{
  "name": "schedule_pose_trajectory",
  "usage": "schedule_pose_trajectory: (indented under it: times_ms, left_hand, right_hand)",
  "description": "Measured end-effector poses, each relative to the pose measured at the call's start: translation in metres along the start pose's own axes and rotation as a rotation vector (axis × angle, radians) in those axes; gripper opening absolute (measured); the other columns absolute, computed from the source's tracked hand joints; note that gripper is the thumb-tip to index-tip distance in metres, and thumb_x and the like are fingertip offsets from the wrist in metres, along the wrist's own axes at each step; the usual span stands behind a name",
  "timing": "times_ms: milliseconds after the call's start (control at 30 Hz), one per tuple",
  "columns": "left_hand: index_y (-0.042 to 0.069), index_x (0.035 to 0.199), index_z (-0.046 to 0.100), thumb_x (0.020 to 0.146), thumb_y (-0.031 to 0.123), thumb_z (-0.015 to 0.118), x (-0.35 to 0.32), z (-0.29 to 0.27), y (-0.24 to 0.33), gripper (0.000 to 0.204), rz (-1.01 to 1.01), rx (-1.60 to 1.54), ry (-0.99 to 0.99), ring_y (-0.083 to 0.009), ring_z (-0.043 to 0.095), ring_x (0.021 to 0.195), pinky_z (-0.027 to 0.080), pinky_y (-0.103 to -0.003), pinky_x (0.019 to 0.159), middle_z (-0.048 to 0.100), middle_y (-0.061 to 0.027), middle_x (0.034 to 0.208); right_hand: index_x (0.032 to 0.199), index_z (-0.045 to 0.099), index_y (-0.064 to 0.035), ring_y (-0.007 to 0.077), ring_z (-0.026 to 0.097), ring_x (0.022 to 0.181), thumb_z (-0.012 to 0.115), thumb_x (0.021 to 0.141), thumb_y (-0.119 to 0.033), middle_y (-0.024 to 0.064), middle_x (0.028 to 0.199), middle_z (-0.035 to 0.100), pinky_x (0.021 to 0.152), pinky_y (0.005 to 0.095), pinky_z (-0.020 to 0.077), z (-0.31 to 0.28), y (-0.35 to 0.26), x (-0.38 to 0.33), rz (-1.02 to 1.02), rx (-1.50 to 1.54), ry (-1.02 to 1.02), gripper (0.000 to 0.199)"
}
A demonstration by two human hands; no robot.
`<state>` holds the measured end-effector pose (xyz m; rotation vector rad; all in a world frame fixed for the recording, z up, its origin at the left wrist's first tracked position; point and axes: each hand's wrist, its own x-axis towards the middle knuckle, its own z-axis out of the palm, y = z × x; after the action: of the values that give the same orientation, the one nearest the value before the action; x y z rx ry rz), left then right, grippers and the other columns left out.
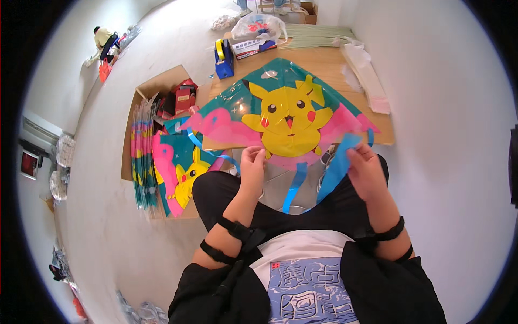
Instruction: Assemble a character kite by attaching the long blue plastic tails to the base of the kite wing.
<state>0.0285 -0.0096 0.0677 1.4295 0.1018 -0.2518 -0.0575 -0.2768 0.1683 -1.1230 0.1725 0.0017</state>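
A diamond-shaped kite (291, 132) in green and pink, with a yellow cartoon animal on it, lies spread on the wooden table (243, 70). Its lower edge hangs past the table's near side, over my lap. At that edge, left of the middle, my left hand (252, 167) has its fingers curled together; what they pinch, if anything, is hidden. My right hand (368, 170) grips a wide blue ribbon (335, 170) that hangs down between my knees. Another blue ribbon (294, 189) trails from the kite's bottom, and a narrow blue strip (216, 154) hangs from its left corner.
On the table's far part are a blue tape dispenser (223, 62), a box (253, 48), a plastic bag (259, 27) and thin sticks (315, 36). A carton (129, 135) at left holds folded kites (143, 162). Another kite (183, 178) lies beside them. A person (105, 43) crouches far left.
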Motion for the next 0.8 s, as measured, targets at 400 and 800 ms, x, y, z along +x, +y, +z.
schedule_pose_trajectory:
  times_ms: [400, 800]
  left_hand:
    - [0.012, 0.132, 0.055, 0.097, 0.026, 0.074, 0.023, 0.014, -0.104, 0.042, -0.624, -0.510, -0.212, -0.0230, 0.060, 0.122, 0.044, -0.043, 0.103, 0.064, -0.0061, 0.128]
    - [0.010, 0.120, 0.062, 0.098, 0.015, 0.069, 0.058, 0.053, -0.127, 0.023, -0.538, -0.567, -0.256, -0.0212, 0.068, 0.099, 0.056, -0.039, 0.094, 0.069, -0.0045, 0.108]
  right_hand:
    - [0.091, 0.058, -0.0186, 0.0099, 0.044, 0.066, 0.061, 0.105, -0.026, -0.0053, 0.082, 0.054, 0.064, 0.0294, 0.0351, 0.030, -0.097, -0.003, -0.103, 0.703, -0.813, 0.016]
    - [0.107, 0.051, -0.0127, 0.0163, 0.055, 0.085, 0.063, 0.102, -0.027, 0.0021, 0.092, 0.055, 0.081, 0.0349, 0.0492, 0.018, -0.030, -0.021, -0.071, 0.278, -0.343, 0.019]
